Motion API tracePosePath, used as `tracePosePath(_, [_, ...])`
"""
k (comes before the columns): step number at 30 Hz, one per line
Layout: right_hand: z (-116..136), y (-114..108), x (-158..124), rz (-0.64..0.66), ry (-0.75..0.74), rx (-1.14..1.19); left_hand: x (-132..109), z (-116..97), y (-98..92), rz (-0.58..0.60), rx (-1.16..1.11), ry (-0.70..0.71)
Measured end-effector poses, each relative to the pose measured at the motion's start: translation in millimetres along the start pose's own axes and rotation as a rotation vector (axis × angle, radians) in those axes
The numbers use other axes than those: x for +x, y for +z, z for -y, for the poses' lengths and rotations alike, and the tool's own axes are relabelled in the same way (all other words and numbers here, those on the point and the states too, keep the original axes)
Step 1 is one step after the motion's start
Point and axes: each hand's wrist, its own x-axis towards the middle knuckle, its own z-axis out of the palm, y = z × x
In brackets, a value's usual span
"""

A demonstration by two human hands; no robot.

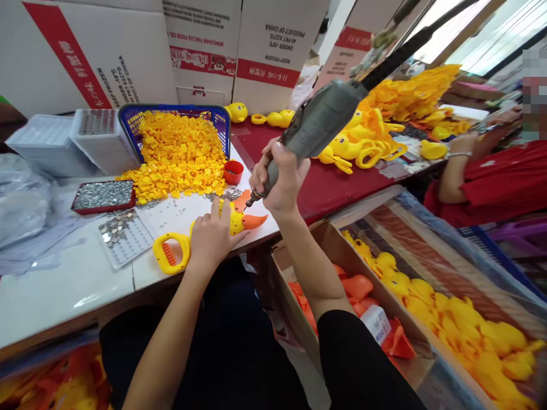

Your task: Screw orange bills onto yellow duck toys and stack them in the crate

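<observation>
A yellow duck toy (pixel 236 222) with an orange beak and a yellow handle (pixel 171 253) lies on the white table (pixel 51 296). My left hand (pixel 212 236) presses down on its body, fingers lying over it. My right hand (pixel 280 176) is wrapped round a grey powered screwdriver (pixel 318 122) that hangs from a black cable. The screwdriver's tip points down at the duck's head, beside the orange beak.
A blue basket (pixel 216 117) spills yellow parts (pixel 177 154). Nearby are a red cup (pixel 233 171), a tray of screws (pixel 102 195) and a white grid tray (pixel 126 236). Cardboard boxes stand behind. A box of yellow ducks (pixel 461 313) sits right. Another person in red (pixel 491 182) works opposite.
</observation>
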Motion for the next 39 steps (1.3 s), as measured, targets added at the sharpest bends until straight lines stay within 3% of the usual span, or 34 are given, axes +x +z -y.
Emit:
tracePosePath(12, [-15.4, 7.2, 1.8, -0.008, 0.044, -0.083, 5.7, -0.1, -1.7, 0.072, -0.055, -0.032])
tracePosePath(25, [-22.0, 11.2, -7.7, 0.007, 0.022, -0.227, 6.6, 2.3, 2.5, 0.052, -0.084, -0.026])
tracePosePath(30, [-25.7, 8.4, -5.6, 0.147, 0.031, -0.218, 6.7, 2.4, 2.1, 0.073, -0.097, -0.026])
tracePosePath(35, [-26.2, 4.6, 2.5, 0.358, 0.056, -0.037, 6.3, 2.9, 0.6, 0.087, -0.086, -0.018])
tracePosePath(39, [-25.3, 1.9, 7.0, 0.398, 0.166, -0.043, 5.9, 2.7, -0.5, 0.093, -0.066, -0.013])
